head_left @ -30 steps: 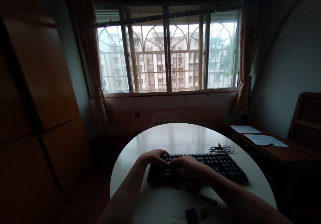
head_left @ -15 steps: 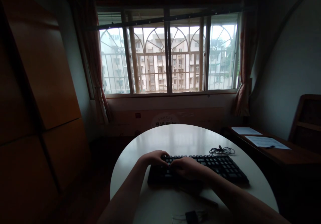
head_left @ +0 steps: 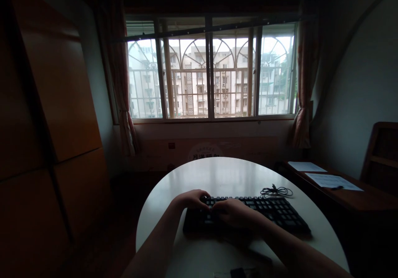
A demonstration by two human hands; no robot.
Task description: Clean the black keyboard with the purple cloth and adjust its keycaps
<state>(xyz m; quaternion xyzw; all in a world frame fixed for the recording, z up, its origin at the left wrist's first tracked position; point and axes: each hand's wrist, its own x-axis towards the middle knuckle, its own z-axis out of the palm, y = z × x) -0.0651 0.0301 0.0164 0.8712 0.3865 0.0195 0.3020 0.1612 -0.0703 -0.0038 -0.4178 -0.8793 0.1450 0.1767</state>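
A black keyboard (head_left: 280, 215) lies on the white round table (head_left: 174, 178). At its left part, my left hand (head_left: 193, 199) is curled over the back edge, the thumb down on the keys and the index finger bent along the rear. My right hand (head_left: 234, 212) lies over the keys just beside it, fingers drawn together in a pinch close to the left thumb. Whatever is between the right fingertips is too dark and small to make out. The keyboard's coiled cable (head_left: 276, 191) rests behind its right end.
A small dark object (head_left: 238, 273) sits at the table's near edge, partly cut off. To the right, a brown wooden table (head_left: 370, 199) holds sheets of paper (head_left: 332, 181) and a dark pen-like item. A wooden cabinet (head_left: 62, 87) stands left; a barred window is ahead.
The view has tilted up slightly, so everything sits a little lower in the picture. Both hands keep nearly the same place on the keyboard.
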